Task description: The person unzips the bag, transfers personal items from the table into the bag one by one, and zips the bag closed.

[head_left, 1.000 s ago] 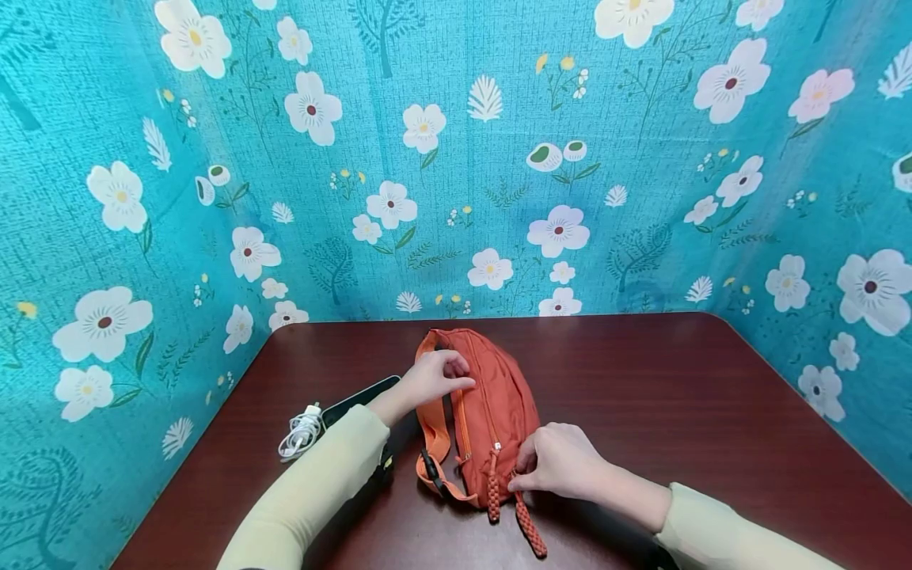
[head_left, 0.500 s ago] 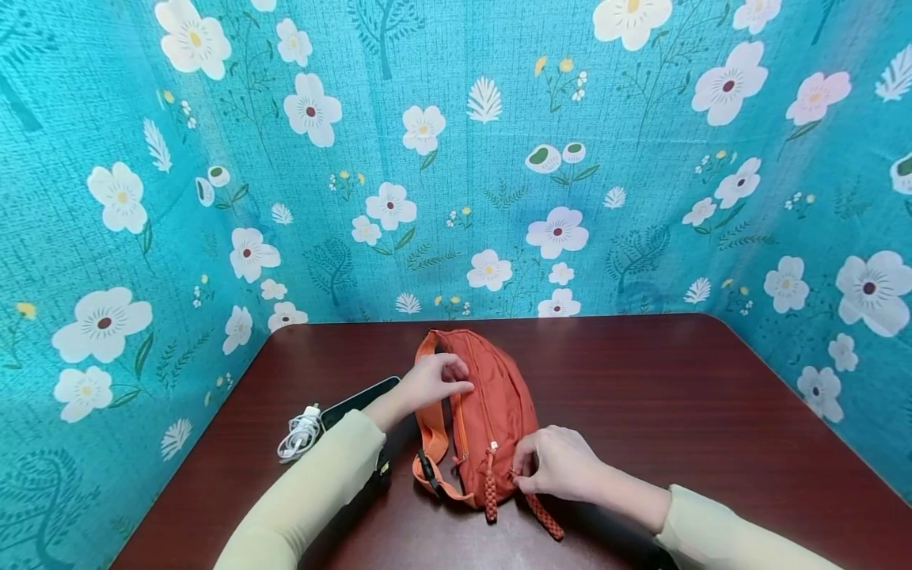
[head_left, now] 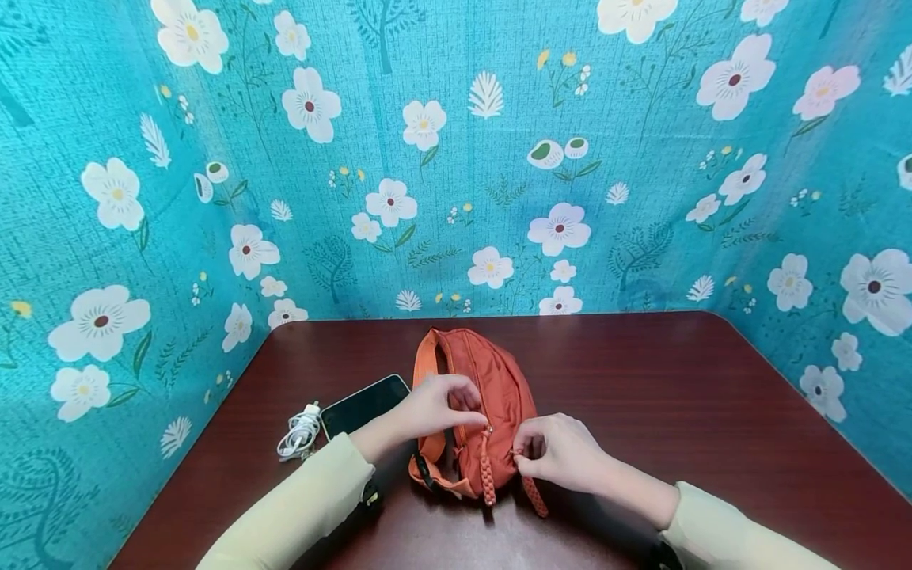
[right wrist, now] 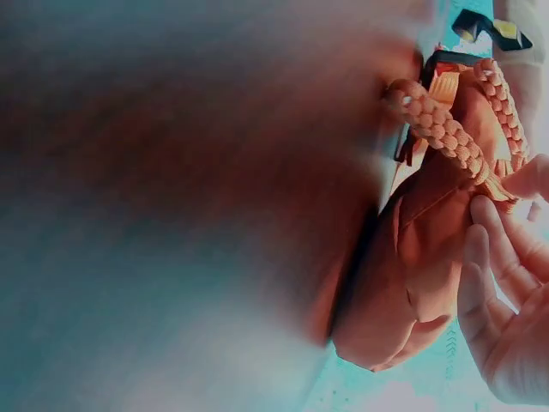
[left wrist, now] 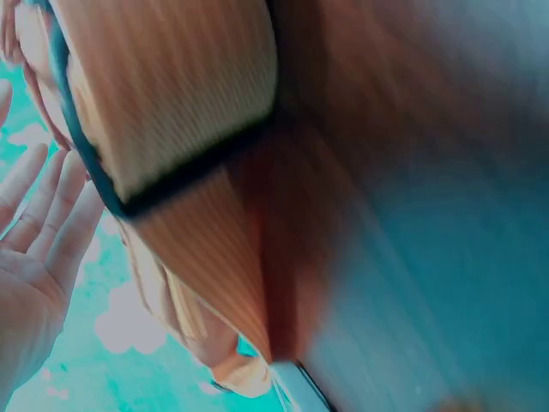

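A rust-red waist bag (head_left: 502, 376) stands on the dark table, its orange strap (head_left: 426, 356) along its left side. My right hand (head_left: 570, 451) pinches the base of a braided zipper pull (right wrist: 437, 129) at the bag's near end, the cord's tail hanging free. Over the bag's front reaches my left hand (head_left: 438, 408), its thumb tip right at the slider of a second braided zipper pull (head_left: 488, 475). The left wrist view shows the left fingers (left wrist: 64, 206) loosely extended, partly hidden by the strap. A black buckle (head_left: 423, 469) sits low on the strap.
Left of the bag lies a black phone (head_left: 363, 408), partly behind my left wrist. Beside it is a white charger with a coiled cable (head_left: 299, 435). A turquoise flowered curtain (head_left: 456, 198) closes off the table's back and sides.
My left hand has come nearer and to the right, down the bag's front to the second pull, uncovering more of the phone. My right hand keeps its pinch while the cord's tail swings.
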A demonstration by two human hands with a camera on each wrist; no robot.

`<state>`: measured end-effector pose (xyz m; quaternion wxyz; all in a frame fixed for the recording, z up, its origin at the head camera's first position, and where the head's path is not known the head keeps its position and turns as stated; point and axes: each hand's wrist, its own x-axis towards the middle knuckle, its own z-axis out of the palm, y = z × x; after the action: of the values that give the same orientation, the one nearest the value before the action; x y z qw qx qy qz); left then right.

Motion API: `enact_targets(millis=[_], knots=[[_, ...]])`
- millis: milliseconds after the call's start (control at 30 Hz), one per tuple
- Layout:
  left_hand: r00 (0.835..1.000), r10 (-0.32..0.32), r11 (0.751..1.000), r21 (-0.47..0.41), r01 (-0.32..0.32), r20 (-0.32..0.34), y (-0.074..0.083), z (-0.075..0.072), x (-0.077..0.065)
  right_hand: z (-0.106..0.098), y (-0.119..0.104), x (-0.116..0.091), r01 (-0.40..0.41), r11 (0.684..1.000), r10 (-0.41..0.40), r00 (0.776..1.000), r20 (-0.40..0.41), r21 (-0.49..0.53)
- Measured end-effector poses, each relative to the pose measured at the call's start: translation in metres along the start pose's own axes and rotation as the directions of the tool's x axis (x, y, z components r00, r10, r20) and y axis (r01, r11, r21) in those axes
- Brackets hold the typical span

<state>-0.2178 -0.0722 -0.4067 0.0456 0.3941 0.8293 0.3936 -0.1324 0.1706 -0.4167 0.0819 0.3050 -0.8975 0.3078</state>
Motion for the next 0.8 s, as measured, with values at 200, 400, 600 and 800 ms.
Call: enact_targets(millis=[200,400,600,800], knots=[[1.0,0.008,1.0,0.003,-0.008,0.015,0.017,0.005,-0.008,-0.002,-0.001,0.003,-0.008,1.0,0.008,1.0,-0.011,0.024],[0.998,0.027,0.999,0.036,-0.03,0.057,0.022,0.012,-0.014,0.0,0.0,0.005,0.005,1.0,-0.004,0.999,-0.034,0.015],[0.995,0.042,0.99,0.133,-0.054,0.09,0.025,0.019,-0.019,0.002,0.0,0.007,0.022,0.998,-0.02,0.999,-0.047,0.052],[0.994,0.067,0.987,0.142,-0.08,0.092,0.025,0.026,-0.02,0.002,-0.001,0.008,0.03,0.994,-0.026,0.999,-0.039,0.107]])
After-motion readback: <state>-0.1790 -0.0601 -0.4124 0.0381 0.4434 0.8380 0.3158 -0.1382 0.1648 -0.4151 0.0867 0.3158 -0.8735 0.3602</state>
